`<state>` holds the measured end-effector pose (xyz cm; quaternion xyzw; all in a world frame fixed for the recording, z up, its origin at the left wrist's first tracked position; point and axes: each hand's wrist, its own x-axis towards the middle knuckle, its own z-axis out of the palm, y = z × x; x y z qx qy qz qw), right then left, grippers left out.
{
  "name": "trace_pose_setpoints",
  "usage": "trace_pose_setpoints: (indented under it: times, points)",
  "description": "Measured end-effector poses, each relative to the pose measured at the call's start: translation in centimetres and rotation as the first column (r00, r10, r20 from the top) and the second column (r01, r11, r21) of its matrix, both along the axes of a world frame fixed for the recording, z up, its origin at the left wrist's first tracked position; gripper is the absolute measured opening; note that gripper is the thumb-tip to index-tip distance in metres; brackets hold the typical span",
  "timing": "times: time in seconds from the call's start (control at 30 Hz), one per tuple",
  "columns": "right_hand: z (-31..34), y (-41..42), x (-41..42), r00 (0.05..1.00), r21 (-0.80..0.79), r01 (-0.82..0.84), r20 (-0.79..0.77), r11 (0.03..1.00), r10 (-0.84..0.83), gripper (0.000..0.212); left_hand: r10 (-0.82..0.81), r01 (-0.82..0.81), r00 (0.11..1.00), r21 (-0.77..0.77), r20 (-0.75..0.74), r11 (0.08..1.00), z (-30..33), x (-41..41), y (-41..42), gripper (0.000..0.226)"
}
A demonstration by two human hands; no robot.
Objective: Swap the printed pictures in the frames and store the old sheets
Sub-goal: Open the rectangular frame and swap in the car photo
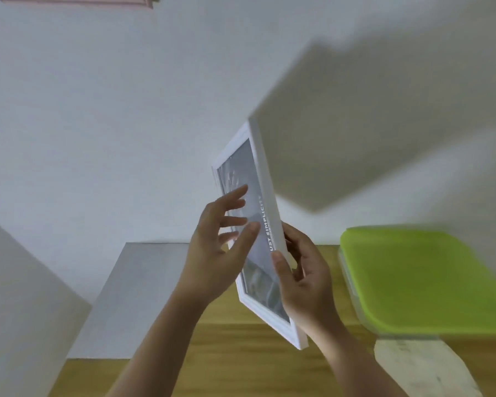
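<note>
**Frame held up edge-on in both hands**

Frame [262, 233], white, is held in the air above a wooden table [241, 376], tilted and turned nearly edge-on, so its front is seen at a steep angle. The picture [252, 202] inside is blurred; only the letters "UST SIMPLICITY" along one side can be read, and the first letter is hard to make out. The back of the frame is not visible.

The right hand [307, 282] grips the frame's right edge, thumb on the front and curled fingers behind, where most of them are hidden. The left hand [212, 247] is beside the front glass with fingers spread and fairly straight; the fingertips are at the glass, but I cannot tell if they really touch it. It holds nothing.

A green lid [424, 279] on a clear box stands at the right on the table, cut off by the picture edge. Below it lies a pale sheet [421, 368], smeared and unclear. A white board [132, 299] lies at the left of the table, and another pale panel is cut off at the far left. Behind is a white wall [126, 110] with a large grey shadow. At the top left, a pink frame [78, 0] on the wall is mostly out of view.
</note>
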<state>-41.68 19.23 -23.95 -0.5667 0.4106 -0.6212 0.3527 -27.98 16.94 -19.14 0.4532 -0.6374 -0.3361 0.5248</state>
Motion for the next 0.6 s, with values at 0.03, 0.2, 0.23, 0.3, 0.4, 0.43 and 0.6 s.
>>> trace_pose_setpoints:
  times: [0.03,0.2,0.23,0.3,0.4,0.43,0.6]
  points:
    - [-0.3,0.3,0.4,1.0,0.002,-0.005,-0.016,1.0,0.005,0.037,-0.021,0.02,0.999,0.013,0.032,1.0,0.2,-0.2,0.1,0.043]
    - [-2.2,1.0,2.2,0.993,-0.005,-0.023,-0.117,1.0,0.023,0.038,0.082,-0.089,0.99,0.053,0.118,0.995,-0.2,-0.3,0.4,0.036]
    - [-2.5,1.2,2.5,0.991,-0.008,-0.035,-0.126,0.999,0.034,0.038,0.118,-0.125,0.985,0.049,0.123,0.991,-0.2,-0.1,0.5,0.036]
    - [-2.9,1.5,3.2,0.989,-0.016,-0.057,-0.135,0.998,0.055,0.039,0.191,-0.199,0.973,0.05,0.127,0.979,-0.4,0.3,0.7,0.035]
    - [-3.3,1.7,3.9,0.984,0.032,-0.11,-0.136,0.993,0.113,0.041,0.297,-0.309,0.945,0.078,0.139,0.948,-0.5,1.4,1.0,0.033]
    - [-3.4,1.7,4.0,0.981,0.07,-0.139,-0.127,0.988,0.147,0.042,0.324,-0.338,0.935,0.092,0.144,0.937,-0.5,1.8,1.1,0.032]
    - [-5.2,0.6,3.7,0.982,0.197,-0.162,-0.068,0.967,0.178,0.041,0.419,-0.433,0.9,0.133,0.118,0.892,-0.4,4.3,1.5,0.031]
